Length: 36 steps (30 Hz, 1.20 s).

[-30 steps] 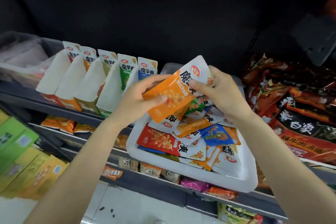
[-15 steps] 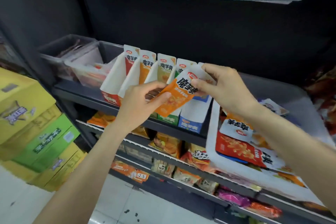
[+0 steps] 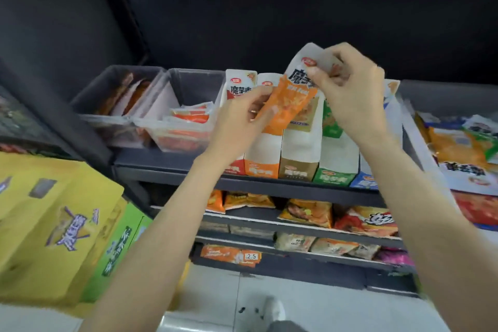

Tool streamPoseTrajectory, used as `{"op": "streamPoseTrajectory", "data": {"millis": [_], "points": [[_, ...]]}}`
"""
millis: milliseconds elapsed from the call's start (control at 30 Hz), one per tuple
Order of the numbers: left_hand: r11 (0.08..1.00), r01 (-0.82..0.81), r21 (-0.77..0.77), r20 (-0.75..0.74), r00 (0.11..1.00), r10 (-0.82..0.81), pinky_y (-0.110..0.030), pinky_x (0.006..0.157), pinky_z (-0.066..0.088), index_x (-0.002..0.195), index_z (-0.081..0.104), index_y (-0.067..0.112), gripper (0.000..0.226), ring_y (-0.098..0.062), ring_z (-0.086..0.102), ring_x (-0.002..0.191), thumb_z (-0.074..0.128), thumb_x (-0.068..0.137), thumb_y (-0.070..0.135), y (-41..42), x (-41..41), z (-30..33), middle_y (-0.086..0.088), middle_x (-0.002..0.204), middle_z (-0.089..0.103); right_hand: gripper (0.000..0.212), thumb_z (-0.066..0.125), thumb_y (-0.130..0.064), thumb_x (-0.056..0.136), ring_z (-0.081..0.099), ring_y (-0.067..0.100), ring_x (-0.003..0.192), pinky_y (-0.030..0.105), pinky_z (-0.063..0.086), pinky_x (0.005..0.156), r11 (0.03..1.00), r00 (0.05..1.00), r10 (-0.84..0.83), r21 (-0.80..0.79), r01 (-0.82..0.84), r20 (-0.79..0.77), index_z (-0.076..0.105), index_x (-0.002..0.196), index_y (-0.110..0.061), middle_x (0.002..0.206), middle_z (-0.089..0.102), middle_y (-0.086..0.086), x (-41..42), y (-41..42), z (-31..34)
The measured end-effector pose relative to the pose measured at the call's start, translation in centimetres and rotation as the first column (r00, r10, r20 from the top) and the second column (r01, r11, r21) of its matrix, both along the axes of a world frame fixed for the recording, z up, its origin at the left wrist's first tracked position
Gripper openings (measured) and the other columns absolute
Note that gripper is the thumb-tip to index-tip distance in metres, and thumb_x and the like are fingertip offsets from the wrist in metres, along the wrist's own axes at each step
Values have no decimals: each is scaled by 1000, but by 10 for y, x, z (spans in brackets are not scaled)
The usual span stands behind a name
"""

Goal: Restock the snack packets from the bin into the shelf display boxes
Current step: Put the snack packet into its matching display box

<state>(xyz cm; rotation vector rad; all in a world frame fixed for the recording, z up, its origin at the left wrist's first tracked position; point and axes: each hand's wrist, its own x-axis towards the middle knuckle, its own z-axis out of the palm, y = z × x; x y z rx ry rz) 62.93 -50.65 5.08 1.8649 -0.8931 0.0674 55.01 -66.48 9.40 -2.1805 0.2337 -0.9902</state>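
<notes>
An orange and white snack packet (image 3: 289, 101) hangs tilted above the row of display boxes. My left hand (image 3: 242, 121) pinches its orange lower end, and my right hand (image 3: 350, 89) pinches its white top. Under it stand several tall white display boxes: a red one (image 3: 234, 89), an orange one (image 3: 262, 153), a brown one (image 3: 299, 153), a green one (image 3: 336, 159) and a blue one (image 3: 369, 180). At the right edge sits the white bin (image 3: 420, 143) with mixed snack packets (image 3: 455, 148) piled in it.
Two clear tubs (image 3: 118, 110) with red and pink packets stand left of the boxes on the dark shelf (image 3: 167, 167). Lower shelves hold orange snack bags (image 3: 307, 213) and a price tag. Yellow and green cartons (image 3: 54, 218) are stacked at the left. White floor lies below.
The view has swung left, so the bin slid to the right edge. Both hands carried the orange packet from over the bin to above the orange and brown display boxes.
</notes>
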Motion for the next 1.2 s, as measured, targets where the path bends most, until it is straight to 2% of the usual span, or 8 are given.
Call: {"op": "streamPoseTrajectory", "data": {"millis": [100,233,433,533,700,867,967,1200], "points": [[1000,-26,-13,74,997,27,-9,80,47,114,65,11,22,-4,62,92,59,93,11,-14,24,-5,11,100,63,13,67,-22,86,55,-11,74,6,43,67,994,997,-53,101,48,47,59,96,-21,81,56,-22,14,-1,-8],[997,-83,-9,67,994,83,-7,78,48,116,62,13,26,6,59,89,63,90,14,-18,52,-16,17,102,60,10,64,-20,89,54,-10,75,6,41,68,1000,998,-17,20,16,55,66,97,-15,78,55,-22,38,0,-17],[929,-191,317,94,981,170,-31,93,50,138,41,24,62,-15,58,109,71,83,29,-15,82,-32,0,130,54,7,62,-16,88,54,2,69,17,46,68,979,998,-33,-197,42,48,67,92,-14,74,54,-20,70,0,-15],[879,-154,450,70,988,138,-38,101,43,142,34,19,68,-21,48,125,68,86,33,-13,87,-34,-4,141,45,6,59,-16,88,50,10,66,31,44,66,941,991,-81,-337,40,-108,60,83,-19,70,52,-12,88,3,-20],[867,-96,488,51,995,81,-34,102,39,144,33,14,66,-23,44,129,65,88,25,-13,90,-30,-7,142,45,6,52,-18,90,56,34,77,33,35,63,891,892,-240,-451,47,-382,55,87,-15,76,58,7,106,5,-36],[868,-62,493,67,997,33,-34,100,40,143,35,13,61,-24,44,128,62,90,22,-12,88,-25,-9,142,46,18,53,-22,91,53,31,98,36,46,70,853,797,-286,-520,-41,-532,63,96,-8,95,59,9,110,1,-48],[865,-48,499,101,995,-3,-35,100,40,143,36,15,57,-24,45,128,60,91,22,-11,87,-25,-8,142,45,23,57,-19,90,46,27,107,33,45,75,810,831,-348,-586,33,-434,66,111,-12,113,57,7,111,3,-53],[833,-20,553,98,994,-41,-35,100,41,146,28,17,63,-23,45,128,60,92,24,-10,82,-21,-7,145,41,35,69,-17,81,52,29,99,37,40,83,762,867,-427,-618,192,-257,60,115,-13,105,62,9,114,1,-64]]}}
